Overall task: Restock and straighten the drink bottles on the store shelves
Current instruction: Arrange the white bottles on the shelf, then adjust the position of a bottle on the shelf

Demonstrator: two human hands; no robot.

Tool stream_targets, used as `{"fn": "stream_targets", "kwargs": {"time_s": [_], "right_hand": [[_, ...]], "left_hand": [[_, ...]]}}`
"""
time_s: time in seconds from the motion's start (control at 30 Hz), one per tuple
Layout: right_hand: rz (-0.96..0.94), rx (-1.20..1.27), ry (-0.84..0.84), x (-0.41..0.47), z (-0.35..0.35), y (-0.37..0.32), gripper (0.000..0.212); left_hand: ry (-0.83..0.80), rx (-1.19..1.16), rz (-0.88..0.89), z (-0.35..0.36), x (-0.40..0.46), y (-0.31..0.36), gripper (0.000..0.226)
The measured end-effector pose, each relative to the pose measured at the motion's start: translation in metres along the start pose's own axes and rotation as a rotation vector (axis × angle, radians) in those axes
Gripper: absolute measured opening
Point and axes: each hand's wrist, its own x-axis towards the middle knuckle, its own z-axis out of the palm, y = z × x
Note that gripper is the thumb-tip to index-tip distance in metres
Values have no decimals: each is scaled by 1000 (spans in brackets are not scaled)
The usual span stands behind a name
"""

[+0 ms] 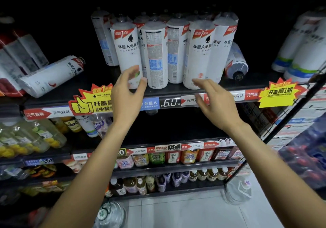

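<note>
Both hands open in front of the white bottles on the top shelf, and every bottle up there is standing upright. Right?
Not quite. The head view shows both hands, left and right, open, but two white bottles lie on their sides: one at left, one at right.

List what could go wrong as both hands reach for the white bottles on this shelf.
The white bottles stand packed at the shelf edge; a nudge from the left hand or right hand might topple one forward. The fallen bottle lying on its side near the edge could roll off.
</note>
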Motion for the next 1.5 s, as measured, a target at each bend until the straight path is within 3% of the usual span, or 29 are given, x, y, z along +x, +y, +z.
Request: {"fn": "stream_targets", "kwargs": {"time_s": [0.1,0.2,0.33,0.43,0.5,0.63,0.83,1.07,1.3,1.5], "right_hand": [[-185,-57,-65,-25,10,9,29],[-284,-67,-221,-58,22,34,29],[-300,-86,-420,-93,40,91,31],[-220,-84,-482,-107,54,137,25],[-105,-56,-456,-115,69,171,19],[85,40,-346,-125,104,221,22],[197,190,-162,-104,169,278,35],[136,145,-162,-53,207,312,69],[248,403,-132,-35,226,316,72],[327,858,-139,-40,216,292,77]], "left_hand": [[-71,-96,178,11,-37,4,27],[-168,-8,310,41,-72,-13,25],[-255,260,243,96,-100,-46,27],[-365,411,69,139,-105,-69,29],[-386,361,-59,172,-105,-92,27],[-234,54,-240,236,-105,-132,34],[-250,-14,-141,328,-70,-188,62],[-236,-82,-115,420,6,-206,113],[-294,-23,-58,422,13,-219,103],[-305,13,-48,379,-31,-200,93]]}}
